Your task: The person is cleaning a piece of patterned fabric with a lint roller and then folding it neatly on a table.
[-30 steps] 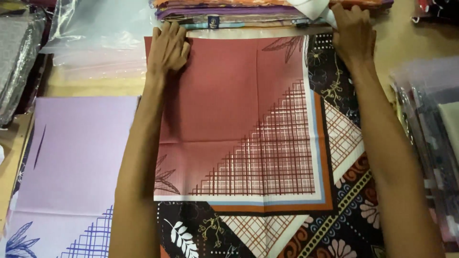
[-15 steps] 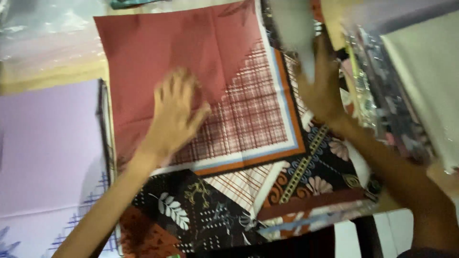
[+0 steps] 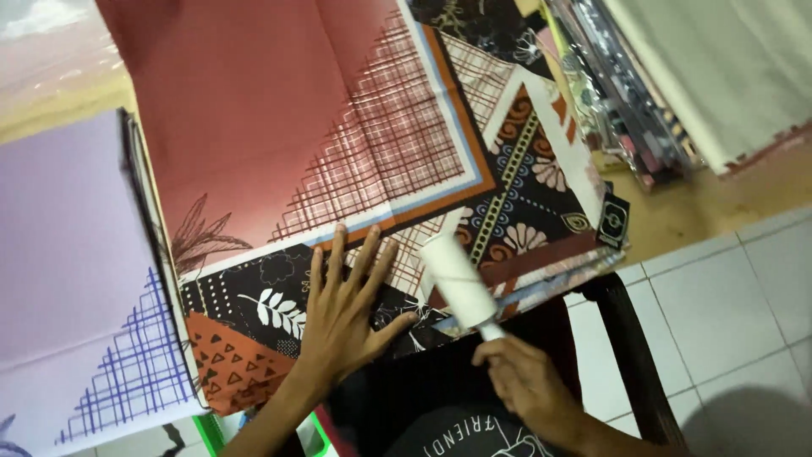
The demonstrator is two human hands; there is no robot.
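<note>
Your left hand (image 3: pixel 342 317): fingers (image 3: pixel 338 250) spread flat, palm down on the dark patterned cloth (image 3: pixel 279 313) at the desk's near edge. Your right hand (image 3: pixel 529 385): fingers curled around the handle of a white lint roller (image 3: pixel 457 283) (roll resting tilted on the same cloth). Beyond: red plaid-cornered cloth (image 3: pixel 279 110); beside it, lilac cloth (image 3: pixel 68 271).

There is a single view, from a camera worn on the person's head. It looks steeply down and slightly forward, tilted off level, from close above the folded red-brown cloth (image 3: pixel 279 127) on the bench (image 3: pixel 59 106). The person's forearms enter from the bottom edge, nearer than that cloth. White floor tiles (image 3: pixel 727 296) show right of it.
</note>
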